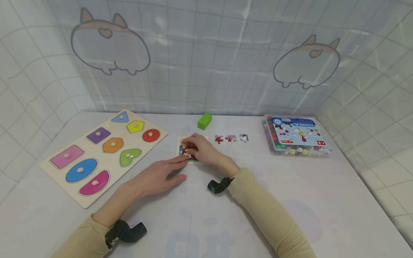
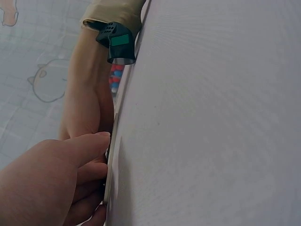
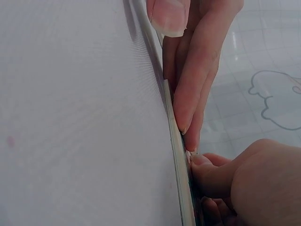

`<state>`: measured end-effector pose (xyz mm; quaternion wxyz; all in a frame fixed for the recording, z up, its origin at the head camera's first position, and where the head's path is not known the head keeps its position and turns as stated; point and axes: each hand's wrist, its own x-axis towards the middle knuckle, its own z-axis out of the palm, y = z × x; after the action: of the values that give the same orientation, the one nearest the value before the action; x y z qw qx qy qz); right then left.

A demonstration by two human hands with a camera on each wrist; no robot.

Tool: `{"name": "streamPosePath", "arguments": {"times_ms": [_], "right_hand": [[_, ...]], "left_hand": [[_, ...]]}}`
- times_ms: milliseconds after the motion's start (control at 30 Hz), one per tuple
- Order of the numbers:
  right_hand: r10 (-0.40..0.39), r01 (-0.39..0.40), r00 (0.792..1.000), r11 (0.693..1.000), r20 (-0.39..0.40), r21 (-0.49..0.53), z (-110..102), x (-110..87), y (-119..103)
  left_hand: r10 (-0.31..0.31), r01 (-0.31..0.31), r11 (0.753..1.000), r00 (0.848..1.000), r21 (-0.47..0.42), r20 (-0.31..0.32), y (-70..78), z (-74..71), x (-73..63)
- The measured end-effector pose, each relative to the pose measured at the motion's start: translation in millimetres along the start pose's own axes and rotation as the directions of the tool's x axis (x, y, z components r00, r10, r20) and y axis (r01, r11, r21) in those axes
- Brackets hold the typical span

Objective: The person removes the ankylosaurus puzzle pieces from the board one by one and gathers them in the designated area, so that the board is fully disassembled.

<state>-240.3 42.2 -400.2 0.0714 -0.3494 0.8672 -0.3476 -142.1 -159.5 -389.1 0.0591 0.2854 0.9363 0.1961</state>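
Observation:
A small jigsaw puzzle in a pale tray [image 1: 179, 144] lies flat in the middle of the table, its brown-and-dark picture partly covered by both hands. My left hand [image 1: 161, 175] reaches in from the left, fingers extended, their tips resting on the puzzle. Over its right side, my right hand [image 1: 204, 149] has curled fingers and thumb at the picture. In the right wrist view a small pale edge of a jigsaw piece [image 3: 193, 154] shows at the thumb tip; the rest is hidden. Three loose jigsaw pieces [image 1: 231, 138] lie in a row to the right.
A wooden shape board with knobbed coloured pieces [image 1: 111, 168] lies at the left. Behind the puzzle sits a green block [image 1: 204, 121]. A clear plastic box [image 1: 297, 135] of coloured parts stands at the back right. Curtain-like sheeting [image 1: 213, 57] borders the table's back.

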Motion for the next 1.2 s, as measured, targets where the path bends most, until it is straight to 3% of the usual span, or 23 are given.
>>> {"name": "streamPosePath", "arguments": {"times_ms": [400, 767, 1200], "right_hand": [[-0.017, 0.017, 1.000, 1.000, 0.003, 0.027, -0.9, -0.7, 0.3], [0.010, -0.010, 1.000, 0.999, 0.015, 0.042, -0.5, 0.3, 1.5], [0.052, -0.050, 0.998, 0.998, -0.024, 0.049, -1.6, -1.0, -1.0]], "left_hand": [[-0.001, 0.001, 1.000, 1.000, -0.009, 0.000, -0.2, -0.1, 0.3], [0.003, -0.003, 1.000, 1.000, -0.011, 0.003, -1.2, 0.1, -0.1], [0.011, -0.011, 1.000, 1.000, -0.017, 0.006, -1.8, -0.3, 0.3]]}}
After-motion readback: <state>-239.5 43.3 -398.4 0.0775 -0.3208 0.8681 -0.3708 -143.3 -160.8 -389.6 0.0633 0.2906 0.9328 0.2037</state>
